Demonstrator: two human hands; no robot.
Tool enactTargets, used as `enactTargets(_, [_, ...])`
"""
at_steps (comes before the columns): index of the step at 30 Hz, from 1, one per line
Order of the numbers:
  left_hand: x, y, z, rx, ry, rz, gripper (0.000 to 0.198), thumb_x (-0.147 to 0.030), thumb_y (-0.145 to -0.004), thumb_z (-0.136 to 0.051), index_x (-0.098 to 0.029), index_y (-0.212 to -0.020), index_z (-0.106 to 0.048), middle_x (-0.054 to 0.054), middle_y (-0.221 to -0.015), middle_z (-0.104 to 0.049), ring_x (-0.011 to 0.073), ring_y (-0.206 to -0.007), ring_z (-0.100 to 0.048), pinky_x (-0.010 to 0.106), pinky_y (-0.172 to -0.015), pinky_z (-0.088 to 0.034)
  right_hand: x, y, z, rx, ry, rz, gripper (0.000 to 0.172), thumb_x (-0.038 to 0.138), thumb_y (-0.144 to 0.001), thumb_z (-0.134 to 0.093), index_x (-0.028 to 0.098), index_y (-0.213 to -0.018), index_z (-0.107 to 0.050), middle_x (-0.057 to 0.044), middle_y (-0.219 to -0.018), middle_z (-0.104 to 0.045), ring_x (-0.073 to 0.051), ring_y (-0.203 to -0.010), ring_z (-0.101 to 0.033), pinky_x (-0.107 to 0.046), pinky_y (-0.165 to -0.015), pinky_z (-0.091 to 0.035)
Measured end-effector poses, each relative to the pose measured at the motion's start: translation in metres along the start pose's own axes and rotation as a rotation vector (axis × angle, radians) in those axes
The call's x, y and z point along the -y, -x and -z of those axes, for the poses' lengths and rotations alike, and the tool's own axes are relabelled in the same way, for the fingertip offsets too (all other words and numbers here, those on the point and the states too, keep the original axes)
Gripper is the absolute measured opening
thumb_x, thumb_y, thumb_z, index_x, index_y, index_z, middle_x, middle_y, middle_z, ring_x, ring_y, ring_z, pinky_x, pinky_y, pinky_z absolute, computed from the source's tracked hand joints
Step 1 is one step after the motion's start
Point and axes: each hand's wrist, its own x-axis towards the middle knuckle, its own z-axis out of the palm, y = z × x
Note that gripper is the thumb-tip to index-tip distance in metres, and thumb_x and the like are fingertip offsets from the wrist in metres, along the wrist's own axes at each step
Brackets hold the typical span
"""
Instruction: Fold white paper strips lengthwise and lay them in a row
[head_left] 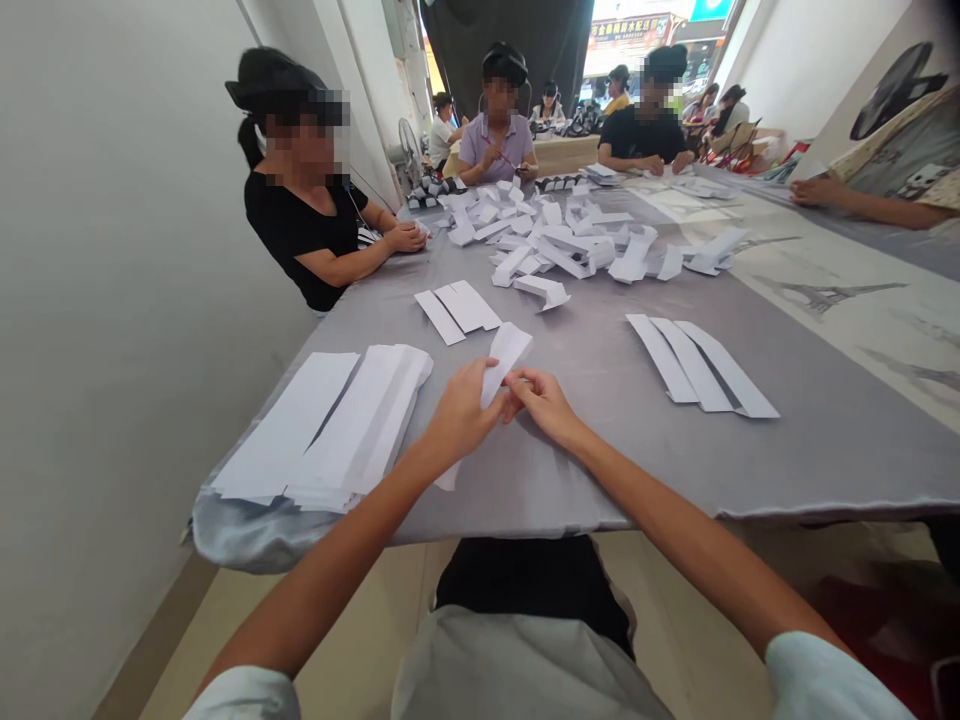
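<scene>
Just above the table, a folded white paper strip (511,348) is gripped between my two hands. My left hand (466,405) wraps the strip from the left, thumb towards me. From the right, my right hand (541,400) pinches its near edge, and the fingertips of both hands nearly meet there. The strip's lower end shows beneath my left wrist. Left of my hands lie stacks of flat white paper (300,415) and creased paper sheets (375,410). Beyond my hands rest a few flat paper pieces (461,308).
A heap of folded white paper pieces (555,235) covers the table's far middle. Several long paper strips (697,365) lie to the right on the grey tablecloth (600,480). A co-worker in black (315,230) sits at the left edge; others sit across and at right.
</scene>
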Motion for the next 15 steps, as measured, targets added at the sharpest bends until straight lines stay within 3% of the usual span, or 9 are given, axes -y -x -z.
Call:
enactTargets(3, [-0.003,0.003,-0.014,0.029,0.052,-0.012,0.046,-0.035,-0.098,-0.064,-0.015,-0.138,-0.056,0.018,-0.139,-0.067,0.0327,-0.130,-0.064,0.049,-0.109,-0.050,-0.003,-0.001,0.001,-0.060,0.008,-0.006,0.054,0.072,-0.082,-0.076,0.020,-0.085,-0.063,0.000,-0.064,-0.068,-0.017,-0.054,-0.065,-0.029,-0.056,-0.055])
enactTargets(7, [0.001,-0.001,-0.017,0.053,0.151,0.022,0.054,-0.035,-0.094,-0.071,-0.016,-0.142,-0.058,0.017,-0.136,-0.070,0.0329,-0.125,-0.067,0.047,-0.104,-0.052,-0.006,-0.004,0.005,-0.113,0.003,-0.025,0.049,0.065,-0.083,-0.076,0.020,-0.076,-0.061,0.001,-0.062,-0.065,-0.014,-0.053,-0.061,-0.027,-0.054,-0.052])
enactTargets(11, [0.018,-0.010,-0.020,0.080,0.522,0.154,0.049,-0.042,-0.094,-0.069,-0.016,-0.136,-0.065,0.013,-0.114,-0.078,0.0258,-0.098,-0.074,0.033,-0.077,-0.056,-0.006,-0.006,0.009,-0.113,-0.077,-0.089,0.040,0.056,-0.085,-0.077,0.018,-0.082,-0.063,-0.002,-0.070,-0.071,-0.015,-0.055,-0.065,-0.029,-0.059,-0.058])
enactTargets(15, [0.036,-0.016,-0.029,0.136,0.882,0.333,0.069,-0.053,-0.083,-0.081,-0.016,-0.139,-0.064,0.009,-0.094,-0.080,0.0183,-0.066,-0.069,0.027,-0.057,-0.049,-0.005,-0.007,0.011,-0.124,-0.090,-0.106,0.038,0.055,-0.088,-0.075,0.018,-0.087,-0.064,-0.005,-0.076,-0.075,-0.015,-0.053,-0.067,-0.029,-0.058,-0.059])
